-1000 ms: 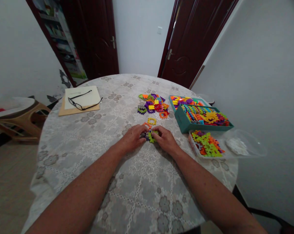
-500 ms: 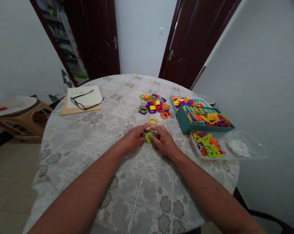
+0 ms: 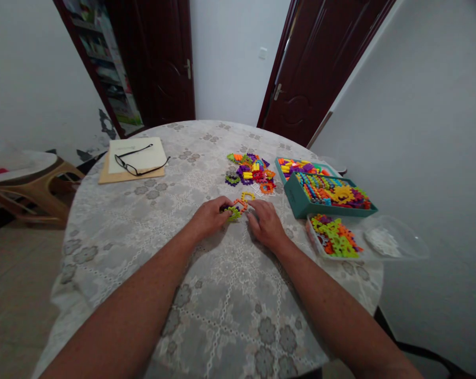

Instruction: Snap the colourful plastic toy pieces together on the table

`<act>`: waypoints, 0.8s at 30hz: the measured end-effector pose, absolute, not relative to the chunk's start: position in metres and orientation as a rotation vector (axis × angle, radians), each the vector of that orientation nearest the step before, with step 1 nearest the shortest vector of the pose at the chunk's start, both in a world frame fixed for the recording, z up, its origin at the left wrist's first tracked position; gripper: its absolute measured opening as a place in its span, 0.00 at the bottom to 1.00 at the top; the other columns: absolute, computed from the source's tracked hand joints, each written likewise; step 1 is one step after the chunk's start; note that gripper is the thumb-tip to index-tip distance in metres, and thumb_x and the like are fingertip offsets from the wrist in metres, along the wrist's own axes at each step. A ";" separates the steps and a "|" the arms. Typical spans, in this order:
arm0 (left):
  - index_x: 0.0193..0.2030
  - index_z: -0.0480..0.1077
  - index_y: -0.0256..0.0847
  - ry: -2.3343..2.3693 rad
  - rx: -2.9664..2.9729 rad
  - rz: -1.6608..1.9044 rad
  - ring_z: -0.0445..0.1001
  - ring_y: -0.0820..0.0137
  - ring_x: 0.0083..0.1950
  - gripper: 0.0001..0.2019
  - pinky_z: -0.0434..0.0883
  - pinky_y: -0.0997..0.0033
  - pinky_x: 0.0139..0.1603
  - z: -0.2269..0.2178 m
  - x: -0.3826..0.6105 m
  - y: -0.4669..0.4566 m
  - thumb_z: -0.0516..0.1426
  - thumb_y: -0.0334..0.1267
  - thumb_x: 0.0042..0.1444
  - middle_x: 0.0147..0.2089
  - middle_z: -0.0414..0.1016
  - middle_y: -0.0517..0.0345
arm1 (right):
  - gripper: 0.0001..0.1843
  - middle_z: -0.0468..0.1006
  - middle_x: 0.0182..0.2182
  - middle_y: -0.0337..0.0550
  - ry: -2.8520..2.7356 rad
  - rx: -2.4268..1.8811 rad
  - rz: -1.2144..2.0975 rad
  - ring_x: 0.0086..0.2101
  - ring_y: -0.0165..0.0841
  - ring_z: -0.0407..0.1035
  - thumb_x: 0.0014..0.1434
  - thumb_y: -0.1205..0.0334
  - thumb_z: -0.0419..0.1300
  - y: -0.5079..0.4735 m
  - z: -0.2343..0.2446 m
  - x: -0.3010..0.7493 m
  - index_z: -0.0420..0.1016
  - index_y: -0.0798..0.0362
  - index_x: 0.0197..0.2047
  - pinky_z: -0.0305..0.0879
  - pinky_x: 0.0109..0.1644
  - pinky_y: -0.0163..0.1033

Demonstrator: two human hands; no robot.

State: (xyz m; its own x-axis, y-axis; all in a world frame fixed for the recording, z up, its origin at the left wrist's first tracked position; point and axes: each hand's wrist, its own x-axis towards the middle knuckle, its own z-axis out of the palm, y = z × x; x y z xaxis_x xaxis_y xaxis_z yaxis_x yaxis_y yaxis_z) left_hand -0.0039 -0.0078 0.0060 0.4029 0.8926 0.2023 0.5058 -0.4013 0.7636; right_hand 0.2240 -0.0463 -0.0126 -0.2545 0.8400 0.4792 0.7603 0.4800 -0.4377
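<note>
My left hand [image 3: 208, 217] rests on the round table [image 3: 222, 295] with its fingers curled around a green toothed plastic piece [image 3: 234, 212]. My right hand [image 3: 265, 223] lies just to its right, fingers bent down toward the cloth, close to an orange square piece [image 3: 240, 204] and a yellow square piece [image 3: 247, 196]. Whether the right fingers hold anything is hidden. A heap of colourful interlocking pieces [image 3: 250, 169] lies beyond both hands.
A teal box [image 3: 301, 202] full of coloured pieces stands at the right, with a clear tray [image 3: 396, 247] of green and orange pieces in front of it. Glasses [image 3: 137, 160] lie on papers at the far left. A wooden stool [image 3: 32, 184] stands left of the table.
The green piece has shifted left into my left hand's fingers. My right hand has come off it and moved slightly forward. The view has drifted a little.
</note>
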 end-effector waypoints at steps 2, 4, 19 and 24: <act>0.46 0.77 0.43 1.253 2.051 0.829 0.79 0.62 0.44 0.11 0.73 0.60 0.49 0.006 -0.006 -0.005 0.56 0.30 0.60 0.45 0.84 0.52 | 0.22 0.74 0.63 0.56 -2.153 -1.436 0.064 0.62 0.50 0.64 0.70 0.60 0.59 -0.043 -0.014 0.221 0.73 0.50 0.66 0.62 0.67 0.59; 0.45 0.77 0.42 1.271 2.070 0.798 0.78 0.62 0.43 0.10 0.73 0.61 0.49 0.007 -0.007 -0.004 0.57 0.30 0.59 0.44 0.83 0.52 | 0.22 0.70 0.67 0.54 -2.201 -1.568 0.004 0.62 0.52 0.62 0.71 0.56 0.59 -0.043 -0.013 0.214 0.73 0.46 0.66 0.63 0.64 0.59; 0.48 0.77 0.44 1.201 2.170 0.718 0.78 0.63 0.46 0.12 0.72 0.64 0.53 0.005 -0.006 -0.008 0.57 0.30 0.60 0.46 0.83 0.55 | 0.11 0.78 0.43 0.53 -2.131 -1.551 -0.024 0.46 0.44 0.69 0.73 0.61 0.51 -0.044 -0.018 0.221 0.74 0.53 0.46 0.64 0.53 0.46; 0.50 0.76 0.44 1.132 2.240 0.758 0.78 0.61 0.51 0.12 0.72 0.61 0.57 0.000 0.002 -0.014 0.58 0.30 0.61 0.50 0.82 0.52 | 0.12 0.78 0.36 0.46 -1.988 -1.500 0.215 0.38 0.40 0.72 0.73 0.60 0.48 -0.045 -0.012 0.229 0.72 0.51 0.44 0.64 0.45 0.42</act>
